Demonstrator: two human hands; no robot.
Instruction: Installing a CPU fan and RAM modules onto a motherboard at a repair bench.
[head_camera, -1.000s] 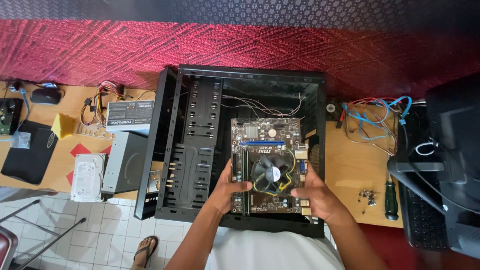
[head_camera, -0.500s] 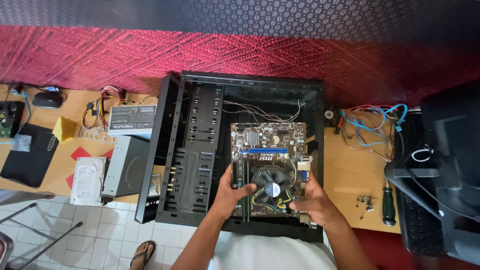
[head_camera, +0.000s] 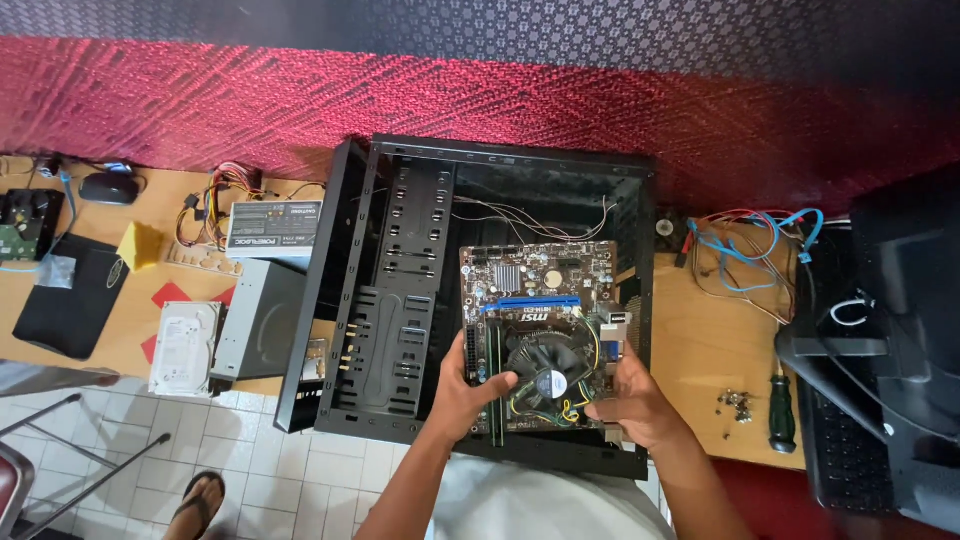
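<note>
A brown motherboard (head_camera: 540, 290) with a round black cooler fan (head_camera: 545, 375) lies inside an open black computer case (head_camera: 400, 300) laid on its side on a wooden table (head_camera: 705, 345). My left hand (head_camera: 462, 392) grips the board's near left edge beside the memory slots. My right hand (head_camera: 632, 400) grips its near right edge by the rear ports. Thin front-panel wires (head_camera: 530, 222) trail inside the case behind the board.
Left of the case sit a power supply (head_camera: 272, 230), an optical drive (head_camera: 258, 318), a hard drive (head_camera: 184, 347) and a black pouch (head_camera: 70, 295). On the right lie loose screws (head_camera: 738, 403), a green-handled screwdriver (head_camera: 781, 412), coloured cables (head_camera: 750, 250) and a black monitor (head_camera: 890, 340).
My view has shifted slightly. Both hands have stayed on the motherboard's near edges, and the board sits a little deeper and lower in the case than before.
</note>
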